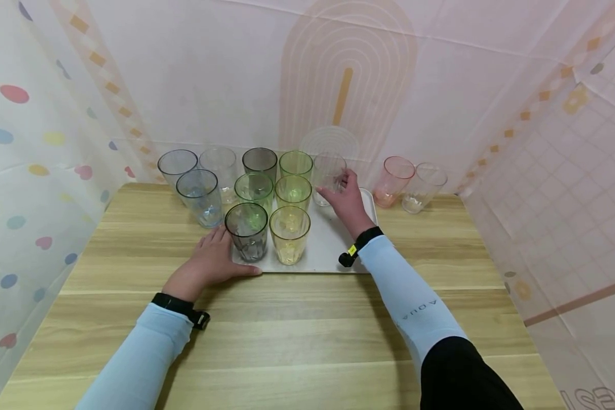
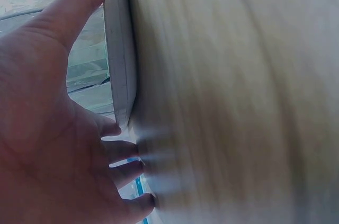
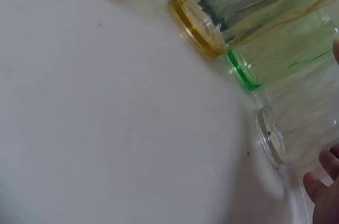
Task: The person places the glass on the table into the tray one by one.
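Note:
My right hand is around a clear glass at the back of the white tray, thumb on its left and fingers on its right. In the right wrist view, the clear glass's base is on the tray beside a green glass. My left hand rests at the tray's front left corner, thumb along the front edge and fingers spread along the left side. Nearest to it stands a grey glass, with a yellow glass to its right. In the left wrist view, the thumb lies against the tray's rim.
Behind the front glasses stand green glasses, a yellowish one and a dark one. Left of the tray are blue glasses and a clear one. A pink glass and another clear glass stand right.

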{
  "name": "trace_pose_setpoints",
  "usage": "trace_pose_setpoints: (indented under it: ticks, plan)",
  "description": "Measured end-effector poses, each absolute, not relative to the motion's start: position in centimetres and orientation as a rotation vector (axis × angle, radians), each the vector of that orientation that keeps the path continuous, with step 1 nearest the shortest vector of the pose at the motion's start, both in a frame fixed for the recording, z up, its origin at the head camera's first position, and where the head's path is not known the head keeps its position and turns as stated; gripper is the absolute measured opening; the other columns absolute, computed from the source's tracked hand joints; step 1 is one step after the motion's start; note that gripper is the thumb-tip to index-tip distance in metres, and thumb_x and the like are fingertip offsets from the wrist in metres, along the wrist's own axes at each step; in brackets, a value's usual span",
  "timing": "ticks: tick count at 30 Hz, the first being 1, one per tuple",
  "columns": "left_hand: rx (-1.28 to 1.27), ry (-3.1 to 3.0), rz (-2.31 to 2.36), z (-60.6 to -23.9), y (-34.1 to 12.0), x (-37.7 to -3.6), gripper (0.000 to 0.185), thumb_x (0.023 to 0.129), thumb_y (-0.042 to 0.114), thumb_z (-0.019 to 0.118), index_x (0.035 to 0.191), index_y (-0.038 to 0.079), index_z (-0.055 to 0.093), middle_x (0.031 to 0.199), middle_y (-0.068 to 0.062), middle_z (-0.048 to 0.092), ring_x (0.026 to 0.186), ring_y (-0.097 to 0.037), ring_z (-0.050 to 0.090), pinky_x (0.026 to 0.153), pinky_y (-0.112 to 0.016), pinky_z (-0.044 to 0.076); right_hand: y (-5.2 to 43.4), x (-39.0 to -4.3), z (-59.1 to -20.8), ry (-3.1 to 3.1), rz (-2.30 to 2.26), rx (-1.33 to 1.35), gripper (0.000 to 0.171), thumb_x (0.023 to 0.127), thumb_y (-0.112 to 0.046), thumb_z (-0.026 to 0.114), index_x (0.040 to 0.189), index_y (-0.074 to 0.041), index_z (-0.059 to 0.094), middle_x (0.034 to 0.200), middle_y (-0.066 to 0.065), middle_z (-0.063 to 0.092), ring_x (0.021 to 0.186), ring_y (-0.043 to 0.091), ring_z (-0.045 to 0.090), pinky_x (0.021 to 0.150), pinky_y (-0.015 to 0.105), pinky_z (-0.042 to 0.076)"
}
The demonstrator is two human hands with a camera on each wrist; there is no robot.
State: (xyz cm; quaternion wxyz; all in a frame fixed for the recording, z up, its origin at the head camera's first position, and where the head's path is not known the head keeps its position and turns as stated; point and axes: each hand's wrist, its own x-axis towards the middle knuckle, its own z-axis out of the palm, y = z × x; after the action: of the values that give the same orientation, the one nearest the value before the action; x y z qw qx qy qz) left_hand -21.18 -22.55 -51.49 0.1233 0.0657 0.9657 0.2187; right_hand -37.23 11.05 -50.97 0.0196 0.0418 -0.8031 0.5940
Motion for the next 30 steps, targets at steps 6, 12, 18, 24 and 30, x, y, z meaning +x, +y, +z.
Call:
trace_pose_setpoints:
  ticks: [6,12,18,24,30]
  plan:
    - [0.196,2.815,0.635,-51.7,-22.5,-21.2,0.154,0.080,0.082,0.082,0.169,-0.016,0.003,0.177,-0.041,0.004,0.164,-0.060,0.007,0.132,-0.072,0.009,14.5,-34.9,-51.8,-2.349,1.858,0.172,0.088,0.100,-0.028,0.086,0.165,-0.002,0.033,0.155,0.021,0.051,0.146,0.034,0.051,0.124,0.048,0.043]
    - [0.200,2.826,0.630,-51.6,-22.6,-21.2,0.154,0.080,0.083,0.082,0.169,-0.017,0.003,0.177,-0.041,0.005,0.163,-0.060,0.008,0.132,-0.073,0.010,19.6,-31.8,-51.8,-2.186,1.941,0.123,0.058,0.105,-0.012,0.079,0.149,0.009,0.048,0.141,0.027,0.060,0.125,0.025,0.063,0.110,0.032,0.055]
    - [0.191,2.831,0.634,-51.5,-22.9,-21.1,0.154,0.080,0.082,0.083,0.169,-0.016,0.004,0.177,-0.041,0.006,0.163,-0.061,0.009,0.132,-0.073,0.010,25.5,-30.7,-52.0,-2.079,1.889,-0.049,0.043,0.105,-0.014,0.078,0.134,0.011,0.057,0.105,0.001,0.066,0.093,0.013,0.068,0.081,0.019,0.060]
    - [0.190,2.829,0.633,-51.4,-23.1,-21.1,0.155,0.080,0.082,0.083,0.169,-0.016,0.004,0.176,-0.041,0.006,0.162,-0.062,0.009,0.132,-0.074,0.010,30.0,-31.9,-51.0,-2.099,1.699,-0.251,0.060,0.102,-0.032,0.083,0.138,0.004,0.052,0.106,-0.004,0.057,0.095,0.011,0.060,0.078,0.022,0.052]
    - [0.198,2.832,0.634,-51.3,-23.0,-21.1,0.155,0.079,0.082,0.083,0.168,-0.017,0.005,0.176,-0.042,0.006,0.162,-0.062,0.010,0.132,-0.073,0.010,31.9,-33.9,-49.7,-2.258,1.697,-0.272,0.093,0.098,-0.042,0.087,0.164,-0.009,0.029,0.150,0.008,0.043,0.141,0.022,0.045,0.116,0.033,0.044]
